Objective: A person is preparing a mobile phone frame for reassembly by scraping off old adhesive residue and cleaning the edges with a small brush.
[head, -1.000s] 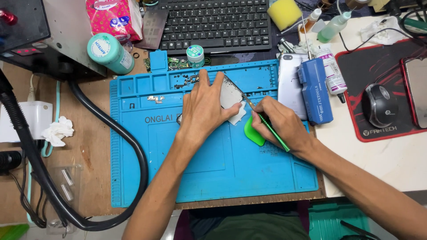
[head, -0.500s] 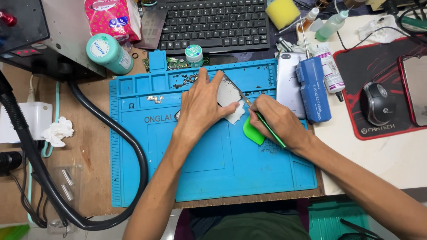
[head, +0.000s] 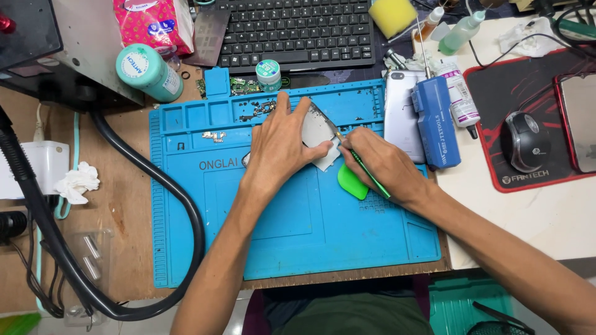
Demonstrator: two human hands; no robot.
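**Two hands on an opened phone at the blue work mat**

Far out to the left of the left hand, a thick black hose point(head: 155, 186) loops across the wooden tabletop point(head: 124, 211), with a crumpled white tissue point(head: 77, 183) beyond it. Up and to the left of that hand a teal canister point(head: 148, 72) lies on its side.

The left hand point(head: 282, 146) lies flat, palm down, on the blue silicone mat point(head: 298, 236), fingers spread and thumb stretched right, pressing down on the opened phone point(head: 318, 127); it is not curled around anything. The phone sits under and just right of this hand, in the upper middle of the mat. Only part of it shows, so its full outline is unclear, but its long axis seems to run diagonally, the top end pointing up and away, the lower end toward the right hand. A white sheet point(head: 326, 160) pokes out beneath the thumb.

The right hand point(head: 385, 164), just right of the left thumb, is closed in a pen-like grip on a thin green-handled tool point(head: 366, 174). The tool slants up-left, its tip meeting the phone's right edge. A green plastic pick point(head: 352, 182) lies on the mat under this hand.

Right of the right hand stand a silver phone back point(head: 400, 115) and a blue tool case point(head: 437, 121); farther right, a mouse point(head: 524, 141) rests on a black and red pad point(head: 496, 87). Above both hands lies a black keyboard point(head: 298, 31).
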